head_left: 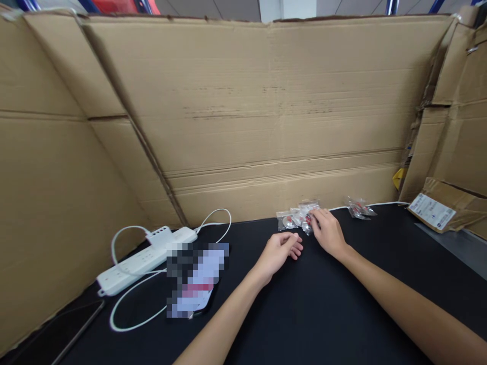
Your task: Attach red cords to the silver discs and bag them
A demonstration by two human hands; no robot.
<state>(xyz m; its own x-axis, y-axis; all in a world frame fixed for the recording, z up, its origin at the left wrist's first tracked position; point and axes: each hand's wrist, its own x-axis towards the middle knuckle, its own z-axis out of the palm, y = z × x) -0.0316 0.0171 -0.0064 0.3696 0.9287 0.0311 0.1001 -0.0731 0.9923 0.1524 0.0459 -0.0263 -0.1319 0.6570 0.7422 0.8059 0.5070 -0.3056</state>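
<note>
Closely, the right grip meets the right edge of a cluster of clear bags, its fingertips against the plastic; whether they pinch a bag or merely rest on it, I cannot tell. The cluster lies just beyond those fingertips, with pale and red contents showing through. The left grip hovers or rests just nearer than the cluster, fingers loosely curled, holding nothing that shows.

Farther out, a second group of bags lies right of the cluster, well apart from it. A white cable runs past that group, and right of the cluster, farther still, stands a labelled cardboard box.

Left of the cluster are a white power strip with a charger and a phone-like item, partly pixelated. Behind the cluster rises a cardboard wall; under it all spreads the black surface.
</note>
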